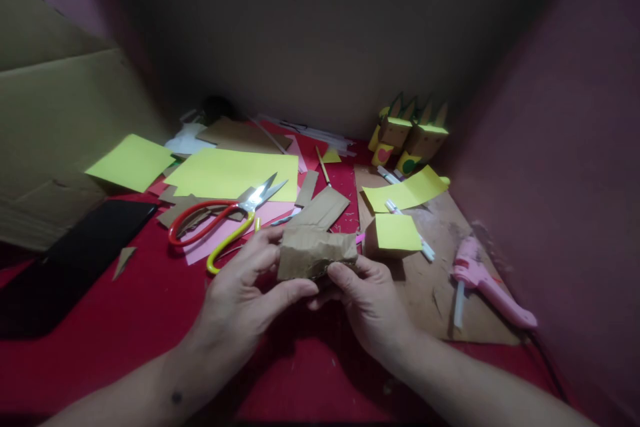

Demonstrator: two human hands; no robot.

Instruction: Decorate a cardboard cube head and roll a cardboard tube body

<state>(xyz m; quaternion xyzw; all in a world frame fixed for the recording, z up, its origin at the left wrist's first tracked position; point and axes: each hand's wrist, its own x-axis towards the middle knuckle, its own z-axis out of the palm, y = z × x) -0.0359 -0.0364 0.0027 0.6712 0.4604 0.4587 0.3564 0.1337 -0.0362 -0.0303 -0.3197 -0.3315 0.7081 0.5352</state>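
Between my two hands is a small folded piece of brown cardboard [313, 253], held just above the red tabletop. My left hand [255, 280] grips its left end, the thumb along the lower edge. At the right end my right hand [367, 293] pinches the lower corner between thumb and fingers; some fingertips are hidden beneath. Scissors [245, 203] with one red and one yellow handle lie spread beyond my left hand. A small cardboard box with a yellow top [399, 232] stands beyond my right hand.
A pink glue gun [487, 283] rests on a brown board [425, 293] at right. Yellow paper [235, 170] and cardboard scraps [323, 207] lie beyond my hands. Decorated cardboard figures [407, 137] stand at the back right. A black flat object [75, 267] lies left, by a large cardboard panel [60, 133].
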